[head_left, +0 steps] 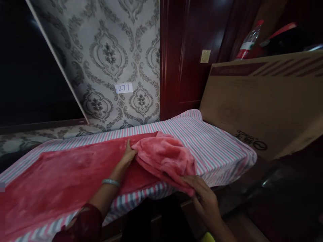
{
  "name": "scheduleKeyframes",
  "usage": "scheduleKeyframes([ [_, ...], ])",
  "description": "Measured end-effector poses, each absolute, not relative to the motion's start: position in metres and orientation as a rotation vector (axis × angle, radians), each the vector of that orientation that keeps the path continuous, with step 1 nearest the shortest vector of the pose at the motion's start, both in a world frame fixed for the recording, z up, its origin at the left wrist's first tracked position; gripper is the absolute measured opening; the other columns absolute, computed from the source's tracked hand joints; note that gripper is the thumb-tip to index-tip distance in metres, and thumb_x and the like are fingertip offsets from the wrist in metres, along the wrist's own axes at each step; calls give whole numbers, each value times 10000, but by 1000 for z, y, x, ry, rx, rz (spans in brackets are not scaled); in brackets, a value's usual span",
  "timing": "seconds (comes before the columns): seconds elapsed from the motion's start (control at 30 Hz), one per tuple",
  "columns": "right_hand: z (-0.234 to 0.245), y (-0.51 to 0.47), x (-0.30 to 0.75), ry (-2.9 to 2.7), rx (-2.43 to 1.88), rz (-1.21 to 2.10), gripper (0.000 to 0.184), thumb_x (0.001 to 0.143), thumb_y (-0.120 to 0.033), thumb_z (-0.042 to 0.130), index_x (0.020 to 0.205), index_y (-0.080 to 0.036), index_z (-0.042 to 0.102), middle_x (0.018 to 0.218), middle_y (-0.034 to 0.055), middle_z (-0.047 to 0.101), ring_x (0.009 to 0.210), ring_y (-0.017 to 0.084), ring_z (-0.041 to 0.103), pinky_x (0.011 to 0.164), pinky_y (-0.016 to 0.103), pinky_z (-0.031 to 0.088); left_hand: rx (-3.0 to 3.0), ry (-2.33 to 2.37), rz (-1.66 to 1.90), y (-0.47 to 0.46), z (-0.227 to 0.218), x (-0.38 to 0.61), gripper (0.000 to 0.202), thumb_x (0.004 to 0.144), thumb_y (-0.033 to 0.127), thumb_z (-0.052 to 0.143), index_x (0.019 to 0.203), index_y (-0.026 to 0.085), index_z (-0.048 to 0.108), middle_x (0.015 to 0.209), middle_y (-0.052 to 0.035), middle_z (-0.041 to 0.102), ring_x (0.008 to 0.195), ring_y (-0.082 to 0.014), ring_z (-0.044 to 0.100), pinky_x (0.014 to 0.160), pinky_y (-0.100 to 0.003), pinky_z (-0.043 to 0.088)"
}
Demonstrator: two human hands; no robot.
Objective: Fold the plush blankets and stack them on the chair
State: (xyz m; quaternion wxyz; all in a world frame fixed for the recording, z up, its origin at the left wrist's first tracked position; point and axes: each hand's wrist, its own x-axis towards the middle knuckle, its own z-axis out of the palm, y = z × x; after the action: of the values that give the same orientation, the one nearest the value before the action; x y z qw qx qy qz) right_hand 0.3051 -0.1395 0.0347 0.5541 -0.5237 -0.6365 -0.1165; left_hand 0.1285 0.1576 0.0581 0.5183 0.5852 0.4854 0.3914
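A pink fleece blanket (65,174) lies spread over a striped bed sheet (217,144), its right end bunched into a folded heap (166,154). My left hand (128,156), with a pale bangle on the wrist, reaches under the heap's left edge with fingers closed on the fabric. At the bed's near edge my right hand (202,193) grips the lower right corner of the bunched blanket.
A large cardboard sheet (264,101) leans at the bed's right end. Patterned wallpaper with a label reading 277 (123,88) is behind the bed. A dark wooden door (194,53) and a plastic bottle (248,40) stand further back.
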Motion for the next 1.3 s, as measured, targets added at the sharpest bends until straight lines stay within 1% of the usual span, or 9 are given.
scheduleKeyframes([
  [0.07,43,-142,314,-1495,-1253,-311,288,974,-242,528,1217,-266,679,1027,63,754,915,231,718,778,354,594,1452,1122,884,164,68,126,576,603,22,620,1141,226,640,1070,-43,721,978,-229,671,788,-305,558],
  [0.17,54,-145,334,-1463,-1297,-363,266,968,-250,531,1175,-256,697,1024,69,756,913,232,722,783,352,592,1492,1031,805,169,90,124,305,629,72,608,890,190,713,708,-3,695,612,-161,625,566,-260,521],
  [0.3,73,-139,369,-1286,-1398,-468,239,944,-322,553,1082,-231,726,968,70,766,855,224,726,725,320,588,1467,919,855,180,141,141,224,656,151,602,859,170,696,462,55,524,355,-91,409,374,-204,389],
  [0.43,108,-124,408,-938,-1435,-539,260,862,-415,627,965,-205,742,895,62,757,810,223,696,699,316,559,1404,752,1012,199,214,199,209,619,123,580,821,170,608,598,27,602,500,-114,564,499,-239,530],
  [0.57,141,-108,453,-670,-1263,-476,248,776,-374,686,928,-185,738,851,25,719,792,190,642,742,315,523,1399,502,1111,206,278,282,218,583,70,535,775,167,572,599,46,550,542,-101,548,643,-304,591],
  [0.7,146,-93,511,-469,-1023,-384,204,680,-314,733,832,-179,710,752,-36,649,698,136,582,739,299,506,1409,253,1109,202,305,367,270,589,38,508,817,168,575,674,33,560,630,-119,581,778,-406,597],
  [0.9,117,-79,595,-240,-835,-376,231,593,-245,757,803,-173,696,745,-52,630,660,108,549,688,268,510,1541,200,1024,200,287,482,307,690,19,490,932,186,574,842,-4,592,790,-130,618,841,-368,567],
  [1.03,86,-74,634,-106,-860,-421,250,560,-240,748,795,-172,696,734,-49,627,672,117,550,667,266,508,1712,224,933,207,256,549,403,733,23,506,1093,191,573,1081,-71,652,952,-164,637,874,-346,545],
  [1.3,-1,-53,679,103,-1283,-366,271,571,-354,680,758,-158,685,609,-46,583,581,129,486,527,258,421,1960,238,632,238,135,633,699,728,60,546,1410,187,458,1422,-133,567,1217,-201,592,977,-318,490],
])
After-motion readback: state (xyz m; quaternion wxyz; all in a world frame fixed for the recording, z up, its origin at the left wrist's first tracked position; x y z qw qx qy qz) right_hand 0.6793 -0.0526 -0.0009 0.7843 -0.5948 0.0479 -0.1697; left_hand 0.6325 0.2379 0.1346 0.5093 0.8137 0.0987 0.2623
